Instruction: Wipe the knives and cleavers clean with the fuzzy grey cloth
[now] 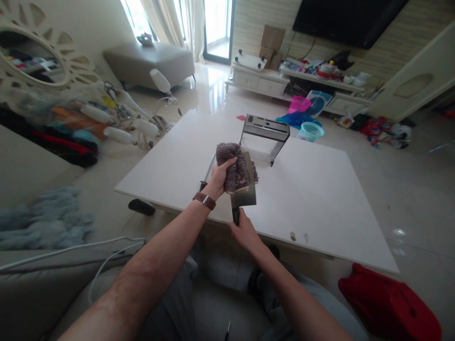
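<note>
My left hand (221, 176), with a brown watch strap at the wrist, grips a folded grey-brown cloth (232, 166). The cloth lies against the broad blade of a cleaver (245, 197) and covers part of it. Closed around the cleaver's black handle is my right hand (244, 229), near the front edge of the white table (302, 189). Behind the cloth stands a knife block or rack (267, 128) with a dark slotted top and clear sides. A long thin object (210, 166) lies left of the cloth, partly hidden by my left hand.
Two small stickers or scraps (293, 236) are at the table's front edge. A lamp with white shades (119, 135) stands beyond the left edge. Baskets (310, 131) sit on the floor behind the table. A red bag or stool (389, 303) is at the lower right.
</note>
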Motion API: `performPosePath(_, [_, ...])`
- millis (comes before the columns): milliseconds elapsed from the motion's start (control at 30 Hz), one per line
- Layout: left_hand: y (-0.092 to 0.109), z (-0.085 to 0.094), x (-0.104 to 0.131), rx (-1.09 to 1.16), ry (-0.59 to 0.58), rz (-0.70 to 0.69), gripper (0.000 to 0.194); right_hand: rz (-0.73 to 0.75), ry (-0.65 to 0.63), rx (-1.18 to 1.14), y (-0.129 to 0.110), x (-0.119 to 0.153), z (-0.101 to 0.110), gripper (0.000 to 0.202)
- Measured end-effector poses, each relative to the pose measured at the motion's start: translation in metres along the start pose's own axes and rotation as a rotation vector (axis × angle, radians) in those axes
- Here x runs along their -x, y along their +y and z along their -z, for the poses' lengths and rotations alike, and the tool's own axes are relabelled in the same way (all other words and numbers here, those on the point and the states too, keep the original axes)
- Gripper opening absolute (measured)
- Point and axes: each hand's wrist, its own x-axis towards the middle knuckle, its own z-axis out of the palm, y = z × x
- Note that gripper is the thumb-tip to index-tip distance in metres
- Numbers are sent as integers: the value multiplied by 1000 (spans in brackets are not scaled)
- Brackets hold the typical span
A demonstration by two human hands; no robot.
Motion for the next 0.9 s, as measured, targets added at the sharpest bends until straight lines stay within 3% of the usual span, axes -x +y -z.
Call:
performPosePath(600, [9, 5, -9, 135, -44, 34, 39, 21, 5, -151, -7, -2, 14, 8])
performPosePath(900, [12, -7, 5, 118, -160, 187, 34, 129, 230, -177, -1, -4, 5, 11])
